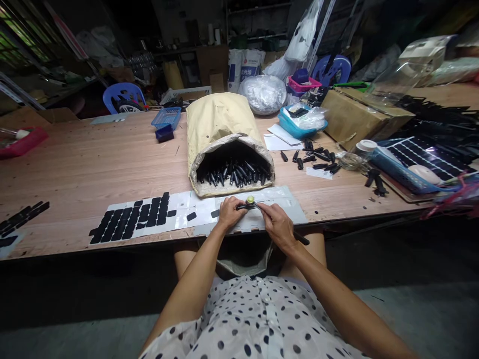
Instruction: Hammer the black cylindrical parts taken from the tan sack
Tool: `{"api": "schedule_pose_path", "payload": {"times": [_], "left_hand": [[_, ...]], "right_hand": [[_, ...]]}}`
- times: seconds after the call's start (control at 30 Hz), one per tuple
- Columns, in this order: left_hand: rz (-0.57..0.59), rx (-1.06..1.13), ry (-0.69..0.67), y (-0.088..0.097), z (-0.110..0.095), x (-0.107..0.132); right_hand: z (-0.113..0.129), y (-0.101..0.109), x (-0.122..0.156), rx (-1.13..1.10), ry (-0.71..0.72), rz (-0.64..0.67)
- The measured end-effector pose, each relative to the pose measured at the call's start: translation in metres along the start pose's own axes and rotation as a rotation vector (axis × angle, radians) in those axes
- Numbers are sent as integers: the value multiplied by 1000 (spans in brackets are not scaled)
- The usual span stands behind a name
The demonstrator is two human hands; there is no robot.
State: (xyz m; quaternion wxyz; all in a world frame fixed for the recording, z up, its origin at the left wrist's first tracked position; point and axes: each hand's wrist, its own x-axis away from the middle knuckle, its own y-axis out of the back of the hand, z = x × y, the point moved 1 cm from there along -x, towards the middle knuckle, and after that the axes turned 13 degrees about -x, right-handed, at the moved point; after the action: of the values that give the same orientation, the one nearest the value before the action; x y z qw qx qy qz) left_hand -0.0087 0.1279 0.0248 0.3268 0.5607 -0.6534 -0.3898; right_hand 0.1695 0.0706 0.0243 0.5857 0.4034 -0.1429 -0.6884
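At the table's near edge my left hand (230, 212) is closed on a small black part (243, 206), held over a white board (290, 204). My right hand (279, 224) is closed round a thin tool whose black handle (301, 238) sticks out behind the palm. The tool's tip meets the black part beside a small round yellow-green piece (250, 199); I cannot tell which of them bears that piece. Just beyond my hands a pale yellow sack (220, 114) lies with its mouth towards me. Inside it are several slim black pieces (239, 173).
Left of my hands, rows of flat black pads (129, 217) lie on white sheet. Loose black parts (318, 157) are scattered to the right, near a cardboard box (359, 117) and a blue basket (407, 169). A turquoise basin (299, 129) stands behind them.
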Motion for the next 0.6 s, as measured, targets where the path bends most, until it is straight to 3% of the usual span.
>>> {"api": "schedule_pose_path", "payload": {"times": [0.27, 0.43, 0.6], "left_hand": [[34, -12, -8, 1, 0, -1], [23, -3, -14, 3, -4, 2], [21, 39, -25, 4, 0, -2]], "right_hand": [[3, -9, -1, 14, 65, 68], [-28, 4, -19, 102, 33, -54], [-58, 10, -38, 269, -32, -52]]}}
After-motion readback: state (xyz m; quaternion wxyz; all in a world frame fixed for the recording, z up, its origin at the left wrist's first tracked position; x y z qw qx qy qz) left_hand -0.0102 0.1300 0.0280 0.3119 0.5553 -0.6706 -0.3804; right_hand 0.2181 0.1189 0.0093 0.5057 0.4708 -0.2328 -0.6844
